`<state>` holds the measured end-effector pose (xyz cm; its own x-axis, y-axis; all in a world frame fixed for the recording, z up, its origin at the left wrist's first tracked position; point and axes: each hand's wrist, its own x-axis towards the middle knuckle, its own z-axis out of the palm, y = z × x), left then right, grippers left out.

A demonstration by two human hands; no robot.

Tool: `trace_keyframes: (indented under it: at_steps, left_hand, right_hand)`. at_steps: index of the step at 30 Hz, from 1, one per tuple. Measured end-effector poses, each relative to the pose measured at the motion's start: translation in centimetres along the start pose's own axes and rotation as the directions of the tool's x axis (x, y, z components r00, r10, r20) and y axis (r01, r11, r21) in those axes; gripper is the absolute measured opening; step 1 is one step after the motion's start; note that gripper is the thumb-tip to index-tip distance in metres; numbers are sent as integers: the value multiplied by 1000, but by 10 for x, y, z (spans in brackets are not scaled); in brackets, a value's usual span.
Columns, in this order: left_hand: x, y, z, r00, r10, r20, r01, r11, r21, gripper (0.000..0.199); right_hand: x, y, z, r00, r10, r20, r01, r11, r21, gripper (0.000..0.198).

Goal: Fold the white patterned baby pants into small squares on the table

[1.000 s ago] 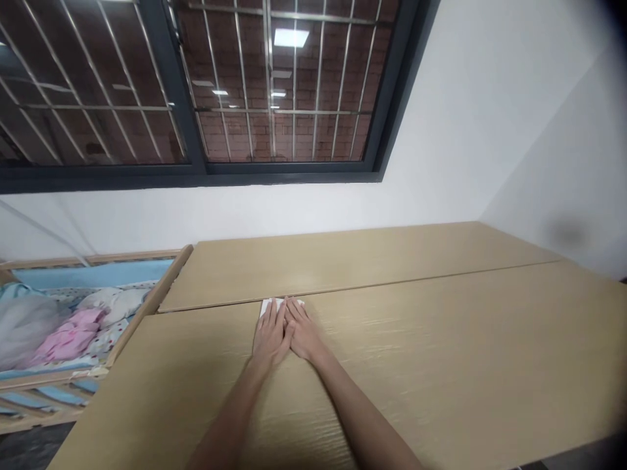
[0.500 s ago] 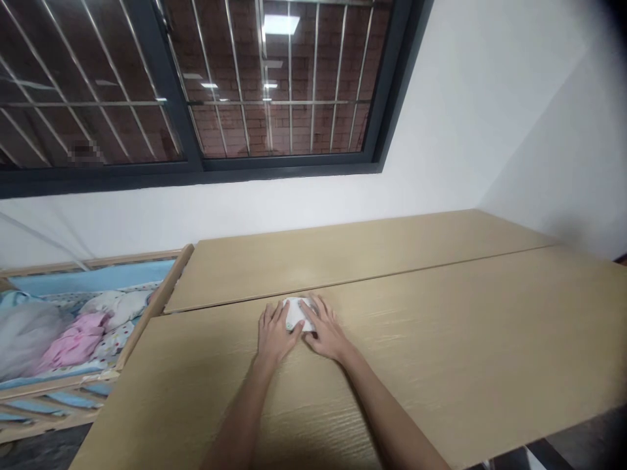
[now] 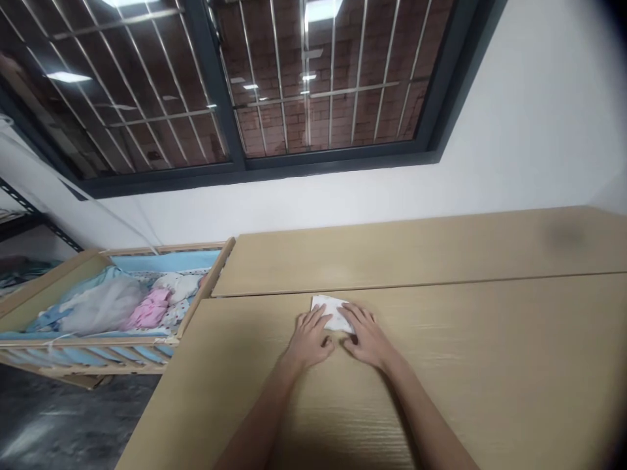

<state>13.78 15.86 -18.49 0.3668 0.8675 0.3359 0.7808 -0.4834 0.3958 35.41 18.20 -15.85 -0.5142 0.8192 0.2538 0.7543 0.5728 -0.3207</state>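
Note:
A small white sheet (image 3: 333, 314), paper or thin cloth, lies flat on the light wood-grain tabletop (image 3: 470, 365), just in front of the seam between two boards. My left hand (image 3: 311, 336) rests over its left edge, fingers stretched out and the thumb bent inward. On the opposite side, my right hand (image 3: 366, 331) presses its spread fingertips on the sheet's right part. Neither hand is wrapped round it. Parts of the sheet are hidden under the fingers, and faint marks show on its surface.
A wooden crib (image 3: 208, 287) with blue lining stands against the table's left end, holding a pink cloth (image 3: 149, 308) and other bedding. Behind the table are a white wall (image 3: 304, 202) and a dark-framed barred window (image 3: 337, 156). Dark floor (image 3: 73, 418) shows lower left.
The view has swung left, so the scene sits farther right. The sheet now looks flatter and wider, with more of its far edge showing. My hands have drawn slightly apart on it.

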Motion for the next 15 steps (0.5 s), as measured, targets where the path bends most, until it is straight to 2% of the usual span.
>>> trace_keyframes:
  at_steps: [6, 11, 13, 15]
  left_hand:
    - [4, 1, 5, 996, -57, -73, 54, 998, -39, 37]
    - [4, 2, 4, 976, -165, -142, 141, 976, -166, 36]
    - [0, 2, 2, 956, -233, -181, 188, 954, -233, 36]
    - [-6, 3, 0, 918, -319, -234, 240, 920, -311, 39]
  right_hand:
    - [2, 3, 2, 999, -8, -50, 12, 997, 81, 75]
    - [3, 8, 5, 992, 50, -113, -19, 965, 263, 65]
    - [4, 5, 5, 988, 73, -133, -12, 911, 412, 55]
    - [8, 0, 3, 985, 107, -135, -4, 799, 601, 45]
